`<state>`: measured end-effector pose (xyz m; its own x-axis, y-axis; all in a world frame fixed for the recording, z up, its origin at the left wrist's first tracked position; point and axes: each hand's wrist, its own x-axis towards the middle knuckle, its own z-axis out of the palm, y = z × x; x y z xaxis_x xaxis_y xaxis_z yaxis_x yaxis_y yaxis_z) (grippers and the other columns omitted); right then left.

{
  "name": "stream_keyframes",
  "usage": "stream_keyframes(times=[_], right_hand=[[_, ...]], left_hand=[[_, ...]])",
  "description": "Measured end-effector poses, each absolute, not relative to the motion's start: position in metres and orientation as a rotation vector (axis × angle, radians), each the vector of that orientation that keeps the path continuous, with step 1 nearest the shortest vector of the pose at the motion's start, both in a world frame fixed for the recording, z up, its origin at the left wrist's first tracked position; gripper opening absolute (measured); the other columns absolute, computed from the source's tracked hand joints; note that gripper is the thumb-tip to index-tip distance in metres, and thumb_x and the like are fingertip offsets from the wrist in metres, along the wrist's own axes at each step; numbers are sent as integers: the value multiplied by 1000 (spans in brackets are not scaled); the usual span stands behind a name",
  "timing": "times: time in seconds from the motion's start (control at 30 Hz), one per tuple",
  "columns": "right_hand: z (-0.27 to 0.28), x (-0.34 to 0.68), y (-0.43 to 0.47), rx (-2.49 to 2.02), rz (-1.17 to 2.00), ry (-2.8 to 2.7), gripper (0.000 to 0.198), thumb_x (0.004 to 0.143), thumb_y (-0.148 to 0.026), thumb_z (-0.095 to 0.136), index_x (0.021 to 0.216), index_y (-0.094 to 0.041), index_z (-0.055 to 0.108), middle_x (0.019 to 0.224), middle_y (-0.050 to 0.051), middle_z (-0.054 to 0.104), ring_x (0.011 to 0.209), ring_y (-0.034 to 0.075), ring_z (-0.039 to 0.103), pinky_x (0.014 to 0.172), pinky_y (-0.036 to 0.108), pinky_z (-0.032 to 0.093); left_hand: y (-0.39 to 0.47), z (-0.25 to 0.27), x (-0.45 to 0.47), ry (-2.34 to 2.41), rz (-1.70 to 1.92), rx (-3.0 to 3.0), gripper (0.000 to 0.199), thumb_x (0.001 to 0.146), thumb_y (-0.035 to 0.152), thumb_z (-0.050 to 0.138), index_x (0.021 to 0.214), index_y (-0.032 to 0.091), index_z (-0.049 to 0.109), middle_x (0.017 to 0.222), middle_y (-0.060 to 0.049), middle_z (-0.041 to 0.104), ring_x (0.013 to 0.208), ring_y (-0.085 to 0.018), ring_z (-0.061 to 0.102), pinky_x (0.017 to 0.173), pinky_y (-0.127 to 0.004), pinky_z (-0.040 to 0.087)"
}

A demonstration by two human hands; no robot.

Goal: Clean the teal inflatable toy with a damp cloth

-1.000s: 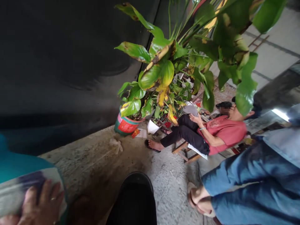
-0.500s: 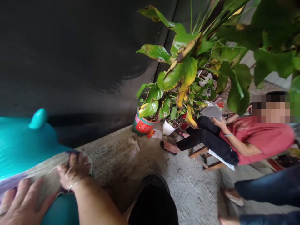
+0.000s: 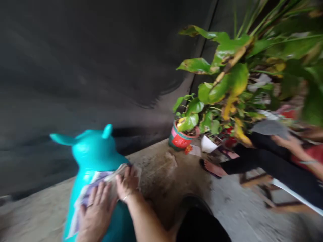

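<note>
A shiny teal animal figure (image 3: 94, 153) with two small ears stands at the lower left; it looks like an inflatable hopper. Over its back lies a purple and beige cloth (image 3: 113, 188). My left hand (image 3: 97, 208) rests flat on the cloth, fingers stretched out, a ring on one of them. Just ahead and to the right, my right hand (image 3: 128, 183) presses the cloth near its far edge, with its fingers spread and a thin bracelet at the wrist. Under my hands, part of the cloth and the figure's back are hidden.
A dark wall (image 3: 101, 67) runs behind the figure. To the right, a leafy plant grows from a red and green pot (image 3: 180, 137) beside a white container (image 3: 209, 144). Someone in dark trousers (image 3: 262, 158) sits on a wooden stool (image 3: 282, 206), holding a grey object (image 3: 270, 128). The floor is concrete.
The view has swung left, so the teal figure's head and both ears now show and the seated person is partly cut off. Both hands stay on the cloth.
</note>
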<state>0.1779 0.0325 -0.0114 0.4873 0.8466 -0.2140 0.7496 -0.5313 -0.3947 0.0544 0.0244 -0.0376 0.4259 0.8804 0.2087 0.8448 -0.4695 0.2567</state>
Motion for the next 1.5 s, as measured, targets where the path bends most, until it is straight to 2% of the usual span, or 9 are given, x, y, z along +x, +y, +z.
stream_keyframes(times=[0.13, 0.3, 0.43, 0.53, 0.7, 0.9, 1.03, 1.3, 1.5], right_hand=[[-7, 175, 53, -2388, 626, -1364, 60, 96, -46, 23, 145, -13, 27, 151, 16, 27, 137, 28, 30, 104, 44, 37], [-38, 145, -28, -2346, 613, -1414, 58, 95, -42, 26, 146, -16, 26, 153, 11, 23, 141, 27, 19, 112, 46, 29], [-59, 128, -63, -2386, 316, -1476, 55, 94, -45, 27, 145, -23, 32, 154, 8, 21, 141, 31, 19, 109, 50, 33], [-48, 136, -27, -2379, 360, -1569, 51, 95, -43, 28, 145, -33, 28, 155, 3, 18, 140, 32, 21, 107, 54, 32], [-16, 151, 43, -2369, 467, -1589, 51, 95, -45, 29, 145, -36, 23, 156, 2, 12, 140, 32, 20, 107, 52, 31], [-49, 124, -32, -2355, 337, -1651, 53, 92, -46, 35, 143, -32, 30, 154, 3, 18, 140, 34, 20, 107, 53, 32], [-71, 111, -79, -2449, 219, -1672, 49, 89, -41, 42, 137, -32, 42, 150, 4, 31, 136, 37, 29, 103, 55, 38], [-18, 128, 20, -2401, 403, -1711, 50, 93, -47, 34, 142, -37, 29, 155, 2, 12, 139, 39, 19, 105, 57, 31], [-57, 117, -35, -2375, 275, -1792, 53, 91, -48, 37, 142, -35, 29, 154, 1, 17, 138, 39, 22, 103, 58, 35]], left_hand=[[34, -33, 48, 1715, 467, 2696, 45, 94, 28, 31, 133, 16, 49, 146, -12, 41, 137, -29, 34, 99, -53, 39], [-6, -64, 9, 1654, 518, 2808, 51, 90, 32, 40, 140, 23, 39, 147, -6, 40, 136, -24, 37, 98, -43, 44], [-25, -78, -10, 1695, 491, 2787, 55, 88, 33, 41, 143, 26, 33, 148, -5, 39, 134, -24, 39, 97, -43, 46], [-7, -69, 1, 1722, 494, 2761, 53, 90, 37, 41, 140, 21, 38, 148, -8, 38, 137, -27, 35, 99, -46, 44], [28, -51, 21, 1820, 549, 2687, 47, 93, 33, 38, 136, 16, 44, 144, -13, 43, 134, -29, 39, 99, -50, 44], [-18, -81, -5, 1834, 526, 2667, 50, 86, 23, 41, 136, 18, 45, 143, -11, 46, 131, -25, 43, 98, -44, 46], [-44, -94, -17, 1862, 451, 2621, 61, 79, 17, 44, 140, 21, 39, 145, -9, 43, 131, -25, 43, 97, -44, 48], [25, -20, 12, 1888, 106, 2345, 49, 93, 25, 31, 139, 11, 39, 146, -16, 37, 136, -28, 35, 107, -54, 36], [3, -7, -15, 1648, -207, 2183, 66, 80, 17, 41, 145, 17, 28, 153, -9, 27, 141, -21, 23, 116, -46, 22]])
